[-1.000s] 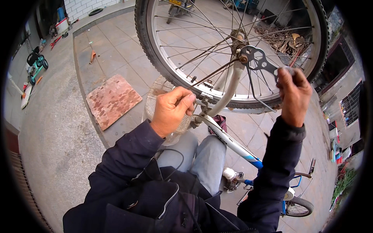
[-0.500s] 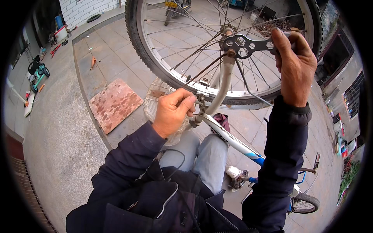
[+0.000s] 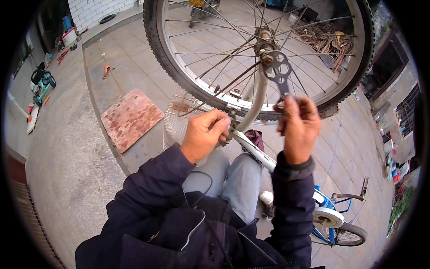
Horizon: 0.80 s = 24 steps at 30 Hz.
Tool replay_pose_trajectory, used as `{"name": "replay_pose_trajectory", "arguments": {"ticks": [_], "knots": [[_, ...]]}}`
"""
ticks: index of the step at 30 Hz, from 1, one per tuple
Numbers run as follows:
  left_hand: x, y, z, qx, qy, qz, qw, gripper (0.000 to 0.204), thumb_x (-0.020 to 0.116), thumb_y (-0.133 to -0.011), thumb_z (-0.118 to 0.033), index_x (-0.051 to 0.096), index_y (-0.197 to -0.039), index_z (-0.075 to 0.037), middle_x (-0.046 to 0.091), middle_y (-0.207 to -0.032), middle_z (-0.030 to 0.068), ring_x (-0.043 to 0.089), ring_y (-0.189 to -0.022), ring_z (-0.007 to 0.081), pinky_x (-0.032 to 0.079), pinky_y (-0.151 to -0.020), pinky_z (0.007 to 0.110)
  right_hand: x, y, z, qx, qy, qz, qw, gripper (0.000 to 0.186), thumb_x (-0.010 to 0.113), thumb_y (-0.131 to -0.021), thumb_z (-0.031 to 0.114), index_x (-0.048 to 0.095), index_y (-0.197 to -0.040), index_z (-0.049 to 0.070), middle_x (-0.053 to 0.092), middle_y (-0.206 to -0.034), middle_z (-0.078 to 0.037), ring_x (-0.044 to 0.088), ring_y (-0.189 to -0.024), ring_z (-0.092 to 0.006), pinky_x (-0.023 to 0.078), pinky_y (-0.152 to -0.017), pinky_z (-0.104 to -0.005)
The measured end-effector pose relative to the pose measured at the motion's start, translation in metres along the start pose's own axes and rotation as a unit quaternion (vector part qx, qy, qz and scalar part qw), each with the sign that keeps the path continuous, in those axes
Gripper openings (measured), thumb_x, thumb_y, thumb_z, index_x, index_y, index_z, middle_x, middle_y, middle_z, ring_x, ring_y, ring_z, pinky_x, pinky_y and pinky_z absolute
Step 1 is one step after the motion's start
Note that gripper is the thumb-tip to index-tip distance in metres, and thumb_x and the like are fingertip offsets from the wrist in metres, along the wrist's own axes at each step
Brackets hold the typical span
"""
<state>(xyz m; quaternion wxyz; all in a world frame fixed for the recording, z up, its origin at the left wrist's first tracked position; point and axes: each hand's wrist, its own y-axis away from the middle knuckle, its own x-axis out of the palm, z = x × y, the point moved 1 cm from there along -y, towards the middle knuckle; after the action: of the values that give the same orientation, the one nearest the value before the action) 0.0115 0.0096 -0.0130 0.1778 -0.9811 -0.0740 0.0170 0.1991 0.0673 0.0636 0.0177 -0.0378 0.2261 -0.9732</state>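
Observation:
My right hand (image 3: 301, 127) grips the handle of a flat dark multi-hole bicycle wrench (image 3: 283, 86). The wrench's far end lies at the axle nut (image 3: 268, 59), and its handle points down toward me. In front of me stands a spoked bicycle wheel (image 3: 162, 60), mounted in a pale fork (image 3: 258, 92). Closed with thumb and fingers together, my left hand (image 3: 202, 133) is beside the brake fittings (image 3: 232, 114) at the fork; whatever it pinches is hidden. A thin brown rod (image 3: 224, 88) runs from near the axle toward the lower left.
Left of the wheel lies a reddish mottled slab (image 3: 132, 120), next to a pale mesh basket (image 3: 172, 121). The blue-and-white frame's rear wheel (image 3: 351, 234) is at lower right. Sticks (image 3: 333, 45) are heaped behind; a small green ride-on toy (image 3: 44, 85) stands far left.
My right hand has swung down and to the left with the wrench, turning its handle from pointing right to pointing toward me. My left hand has stayed near the fork.

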Motion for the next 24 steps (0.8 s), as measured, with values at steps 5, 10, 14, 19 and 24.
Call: {"name": "replay_pose_trajectory", "arguments": {"ticks": [5,10,14,19,24], "knots": [[0.006,0.001,0.001,-0.018,0.007,0.017,1.000,0.019,0.054,-0.096,-0.016,0.061,-0.096,0.001,0.063,-0.074,0.0038,0.057,-0.063,0.0068,0.046,-0.055,0.020,0.035,0.026,-0.015,0.085,0.016,0.040,0.995,0.022,0.058,-0.095,0.019,0.059,-0.086,0.000,0.061,-0.065,-0.005,0.049,-0.047,-0.0043,0.037,-0.043,-0.0196],[0.012,-0.005,-0.012,0.013,0.005,-0.007,1.000,0.026,0.049,-0.099,-0.024,0.060,-0.101,-0.001,0.061,-0.077,0.0028,0.056,-0.064,0.0067,0.045,-0.054,0.020,0.058,0.028,-0.018,0.092,-0.010,0.096,0.991,0.023,0.054,-0.097,0.017,0.060,-0.087,-0.002,0.058,-0.061,-0.003,0.047,-0.049,-0.0040,0.038,-0.043,-0.0214],[0.008,-0.014,-0.010,0.017,0.057,-0.071,0.996,0.027,0.050,-0.099,-0.026,0.061,-0.099,-0.001,0.058,-0.070,0.0010,0.051,-0.059,0.0063,0.044,-0.052,0.022,0.074,0.021,-0.016,0.076,0.009,0.140,0.987,0.022,0.053,-0.096,0.016,0.061,-0.088,-0.002,0.057,-0.060,-0.001,0.047,-0.048,-0.0043,0.037,-0.042,-0.0211],[-0.001,-0.024,-0.017,0.037,0.045,-0.097,0.994,0.029,0.051,-0.099,-0.026,0.063,-0.103,0.000,0.055,-0.066,-0.0027,0.048,-0.058,0.0041,0.041,-0.050,0.021,0.079,0.017,-0.009,0.085,-0.003,0.172,0.981,0.023,0.052,-0.096,0.017,0.061,-0.085,-0.001,0.057,-0.060,-0.002,0.047,-0.046,-0.0048,0.037,-0.041,-0.0203],[-0.005,-0.025,-0.021,0.041,0.043,-0.093,0.994,0.025,0.052,-0.097,-0.023,0.064,-0.104,-0.002,0.062,-0.072,-0.0008,0.058,-0.064,0.0049,0.043,-0.052,0.019,0.071,0.015,-0.014,-0.030,0.092,0.158,0.983,0.020,0.058,-0.092,0.015,0.063,-0.091,-0.003,0.062,-0.064,-0.005,0.054,-0.053,-0.0076,0.044,-0.049,-0.0228]]}}
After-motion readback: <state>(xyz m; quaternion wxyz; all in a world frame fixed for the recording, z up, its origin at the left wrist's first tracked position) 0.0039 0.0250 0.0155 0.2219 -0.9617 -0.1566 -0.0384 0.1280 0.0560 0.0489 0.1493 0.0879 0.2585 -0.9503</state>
